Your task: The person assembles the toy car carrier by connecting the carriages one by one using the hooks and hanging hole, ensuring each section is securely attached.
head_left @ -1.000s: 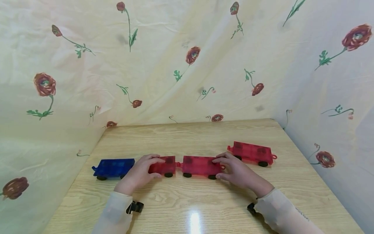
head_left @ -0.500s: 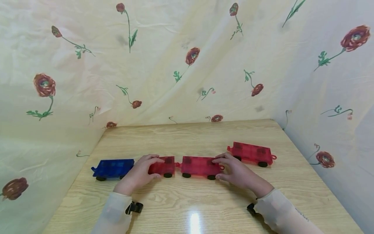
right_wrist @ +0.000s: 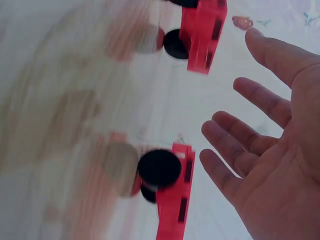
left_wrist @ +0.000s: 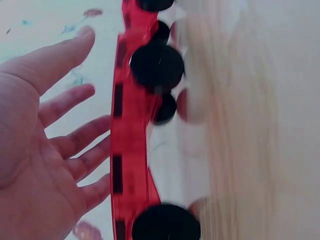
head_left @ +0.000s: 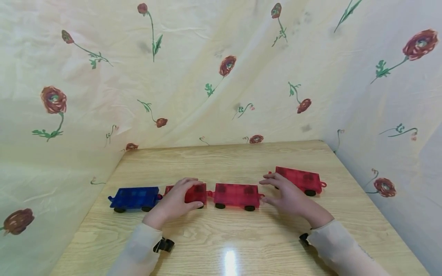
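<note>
In the head view, toy train wagons with black wheels stand in a row. From left to right come a blue wagon (head_left: 134,198), a left red wagon (head_left: 196,193) and a middle red wagon (head_left: 236,194), their coupling ends meeting. My left hand (head_left: 176,202) is over the left red wagon, partly hiding it. Its fingers are spread loosely beside that wagon's side (left_wrist: 131,135) in the left wrist view. Off the right end of the middle red wagon is my right hand (head_left: 288,197), fingers spread around nothing. It partly covers a separate right red wagon (head_left: 302,179).
The wagons stand on a light wooden table (head_left: 221,161). Cloth with printed flowers (head_left: 193,76) hangs behind the table and along both sides. A black strap (head_left: 164,245) is on the left wrist.
Both hands have loosened from the red wagons. The left moved slightly right and up; the right drew back rightward from the middle wagon. The blue wagon's coupling now shows; the wagons stay in place.
</note>
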`<state>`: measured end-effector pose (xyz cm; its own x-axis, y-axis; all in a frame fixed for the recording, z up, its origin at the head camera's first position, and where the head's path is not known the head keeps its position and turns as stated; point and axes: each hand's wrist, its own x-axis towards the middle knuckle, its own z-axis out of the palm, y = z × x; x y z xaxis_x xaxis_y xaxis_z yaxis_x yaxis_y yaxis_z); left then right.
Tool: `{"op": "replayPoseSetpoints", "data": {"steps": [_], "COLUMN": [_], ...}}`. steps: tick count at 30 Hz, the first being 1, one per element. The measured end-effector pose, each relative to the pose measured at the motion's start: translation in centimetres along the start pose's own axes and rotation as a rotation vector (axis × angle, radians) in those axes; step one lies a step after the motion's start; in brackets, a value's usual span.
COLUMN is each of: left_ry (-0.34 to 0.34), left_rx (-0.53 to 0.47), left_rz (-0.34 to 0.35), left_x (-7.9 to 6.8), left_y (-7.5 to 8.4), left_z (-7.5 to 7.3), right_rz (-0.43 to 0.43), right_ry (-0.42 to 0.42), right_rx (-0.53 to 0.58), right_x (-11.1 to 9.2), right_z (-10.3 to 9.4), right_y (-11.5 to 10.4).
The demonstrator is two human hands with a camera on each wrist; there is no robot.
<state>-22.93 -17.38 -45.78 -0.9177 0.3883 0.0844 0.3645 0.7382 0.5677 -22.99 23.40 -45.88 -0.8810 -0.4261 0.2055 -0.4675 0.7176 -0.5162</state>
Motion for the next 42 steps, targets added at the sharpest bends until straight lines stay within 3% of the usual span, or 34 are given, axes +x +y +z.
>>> {"op": "replayPoseSetpoints", "data": {"steps": [8, 14, 20, 25, 31, 42], "left_ry": [-0.080, -0.130, -0.168, -0.216, -0.225, -0.163], "left_rx": [0.017, 0.057, 0.113, 0.155, 0.189, 0.259], "left_rz": [0.087, 0.177, 0.221, 0.226, 0.225, 0.230], "left_x": [1.6, 3.1, 3.9, 4.0, 3.9, 4.0], "left_y": [2.9, 4.6, 6.0, 6.4, 6.5, 6.3], "left_z": [1.5, 3.2, 4.7, 5.3, 5.4, 5.1], "right_rz": [0.089, 0.157, 0.210, 0.209, 0.178, 0.194], "right_ry": [0.035, 0.064, 0.090, 0.091, 0.084, 0.074], "right_rx": [-0.041, -0.046, -0.072, -0.089, -0.102, -0.145], "right_x": [-0.7, -1.1, -1.2, -1.3, -1.5, -1.6], "right_z": [-1.8, -2.2, -2.5, -2.9, -3.1, -3.0], "right_y": [1.3, 2.7, 4.2, 5.0, 6.0, 6.1]}}
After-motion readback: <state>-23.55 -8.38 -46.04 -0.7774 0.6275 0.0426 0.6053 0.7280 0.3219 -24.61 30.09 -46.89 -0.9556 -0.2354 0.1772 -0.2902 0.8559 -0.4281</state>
